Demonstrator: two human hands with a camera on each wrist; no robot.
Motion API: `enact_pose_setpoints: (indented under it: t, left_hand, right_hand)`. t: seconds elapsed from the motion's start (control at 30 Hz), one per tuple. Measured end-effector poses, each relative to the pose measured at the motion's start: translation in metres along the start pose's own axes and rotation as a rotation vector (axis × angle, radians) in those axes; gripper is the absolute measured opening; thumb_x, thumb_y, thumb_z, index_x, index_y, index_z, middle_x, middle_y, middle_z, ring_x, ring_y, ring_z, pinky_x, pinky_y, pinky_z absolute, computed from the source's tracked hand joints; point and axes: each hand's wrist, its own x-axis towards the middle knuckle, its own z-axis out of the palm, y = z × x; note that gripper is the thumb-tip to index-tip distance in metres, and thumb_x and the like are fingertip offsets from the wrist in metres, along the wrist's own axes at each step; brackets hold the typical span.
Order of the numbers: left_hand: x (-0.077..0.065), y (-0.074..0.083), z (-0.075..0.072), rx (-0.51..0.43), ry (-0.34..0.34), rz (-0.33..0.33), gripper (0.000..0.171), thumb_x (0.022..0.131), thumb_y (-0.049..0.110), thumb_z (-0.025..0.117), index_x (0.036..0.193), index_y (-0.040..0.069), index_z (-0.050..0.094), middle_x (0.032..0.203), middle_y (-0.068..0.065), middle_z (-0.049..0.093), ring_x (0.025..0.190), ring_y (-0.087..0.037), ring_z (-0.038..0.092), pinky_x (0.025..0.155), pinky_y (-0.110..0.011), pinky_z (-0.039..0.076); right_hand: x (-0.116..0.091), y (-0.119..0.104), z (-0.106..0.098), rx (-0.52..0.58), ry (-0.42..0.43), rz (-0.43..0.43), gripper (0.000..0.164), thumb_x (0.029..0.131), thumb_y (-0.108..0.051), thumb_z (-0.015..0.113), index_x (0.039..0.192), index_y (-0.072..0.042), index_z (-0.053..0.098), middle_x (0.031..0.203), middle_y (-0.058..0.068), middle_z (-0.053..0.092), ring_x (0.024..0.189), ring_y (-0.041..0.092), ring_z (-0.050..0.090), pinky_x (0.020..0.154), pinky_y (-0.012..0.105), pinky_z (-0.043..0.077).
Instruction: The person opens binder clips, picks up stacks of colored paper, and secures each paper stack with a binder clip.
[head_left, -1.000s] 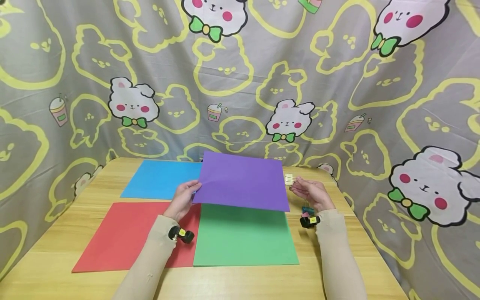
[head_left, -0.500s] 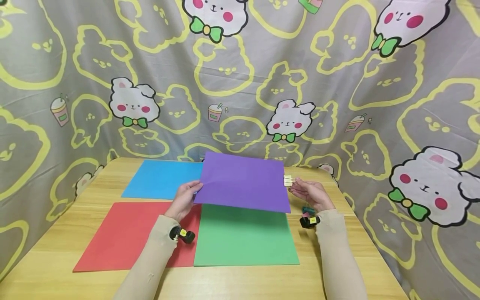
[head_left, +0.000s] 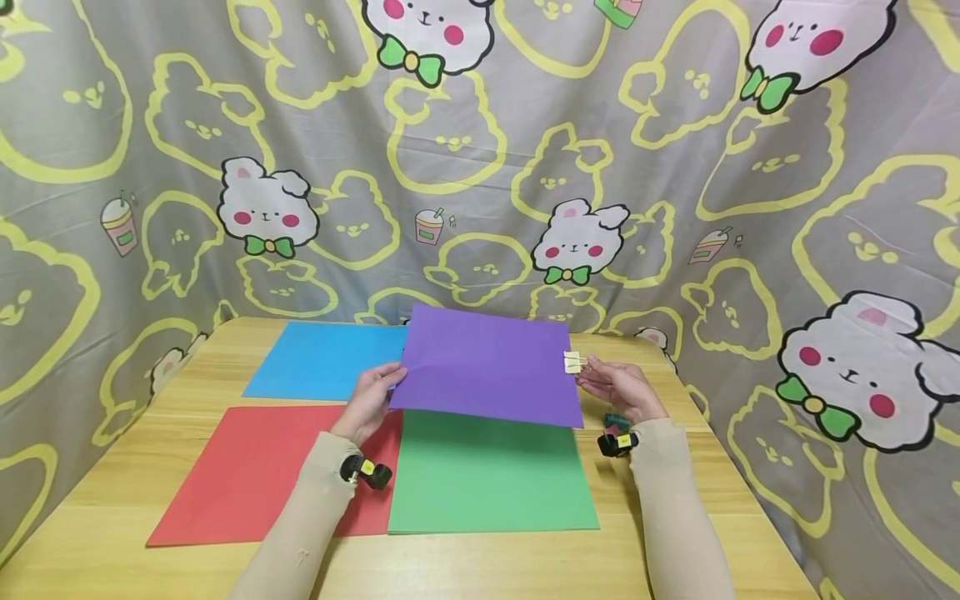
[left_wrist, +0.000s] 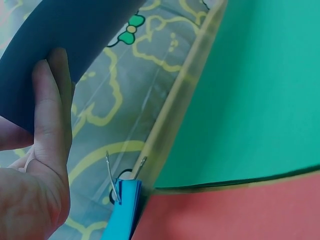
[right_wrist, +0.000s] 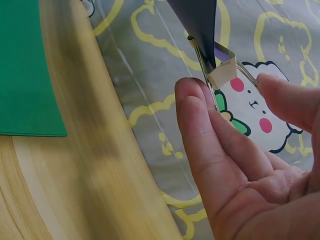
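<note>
My left hand (head_left: 369, 402) pinches the left edge of a purple paper sheet (head_left: 487, 367), raised and tilted above the table. In the left wrist view its underside (left_wrist: 75, 35) looks dark between thumb and fingers. My right hand (head_left: 622, 389) squeezes the wire handles of a pale yellow binder clip (head_left: 573, 362) at the sheet's right edge. The right wrist view shows the clip's mouth (right_wrist: 222, 72) spread around that edge, thumb on one handle, fingers on the other. Green paper (head_left: 491, 483) lies below the purple sheet.
Red paper (head_left: 247, 467) lies front left, blue paper (head_left: 322, 358) behind it. A blue binder clip (left_wrist: 127, 195) with wire handles sits at the blue paper in the left wrist view. A teal clip (head_left: 617, 420) lies near my right wrist. A patterned curtain (head_left: 480, 167) surrounds the table (head_left: 525, 567).
The yellow binder clip has moved left from beside the purple sheet onto its right edge. The purple sheet has shifted very slightly right; the left hand keeps its pinch.
</note>
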Motion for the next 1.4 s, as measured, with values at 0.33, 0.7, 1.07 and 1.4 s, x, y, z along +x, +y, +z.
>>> enact_pose_setpoints:
  t: [0.33, 0.7, 1.07, 1.4]
  left_hand:
    - [0.0002, -0.0011, 0.0019, 0.014, 0.004, 0.001, 0.028, 0.109, 0.011, 0.051, 0.133, -0.002, 0.055, 0.084, 0.009, 0.075, 0.071, -0.005, 0.07, 0.065, -0.019, 0.058]
    - [0.0012, -0.0015, 0.0033, 0.021, 0.003, -0.001, 0.037, 0.109, 0.012, 0.051, 0.14, -0.008, 0.047, 0.083, 0.01, 0.073, 0.071, -0.004, 0.07, 0.065, -0.018, 0.058]
    - [0.0013, -0.0033, 0.0041, 0.007, 0.011, -0.009, 0.034, 0.108, 0.011, 0.052, 0.138, -0.005, 0.052, 0.085, 0.009, 0.075, 0.071, -0.005, 0.07, 0.066, -0.019, 0.059]
    - [0.0001, -0.0034, 0.0037, 0.014, 0.011, -0.001, 0.035, 0.109, 0.012, 0.052, 0.139, -0.005, 0.052, 0.084, 0.009, 0.075, 0.071, -0.004, 0.071, 0.066, -0.019, 0.059]
  right_hand:
    - [0.0005, -0.0002, 0.0011, 0.025, -0.006, 0.006, 0.019, 0.105, -0.022, 0.063, 0.106, -0.007, 0.075, 0.095, 0.002, 0.08, 0.094, 0.013, 0.077, 0.102, 0.033, 0.056]
    - [0.0001, 0.0001, 0.0041, 0.034, -0.005, 0.004, 0.018, 0.106, -0.021, 0.061, 0.101, -0.012, 0.076, 0.094, -0.001, 0.08, 0.092, 0.011, 0.076, 0.1, 0.032, 0.058]
    - [0.0008, 0.0007, 0.0038, 0.011, -0.005, 0.002, 0.018, 0.105, -0.024, 0.062, 0.105, -0.01, 0.074, 0.094, -0.001, 0.079, 0.093, 0.01, 0.075, 0.099, 0.029, 0.059]
    - [0.0021, 0.0014, 0.0035, -0.029, -0.005, 0.005, 0.054, 0.104, -0.033, 0.063, 0.141, 0.006, 0.053, 0.103, -0.003, 0.077, 0.099, 0.007, 0.073, 0.1, 0.027, 0.058]
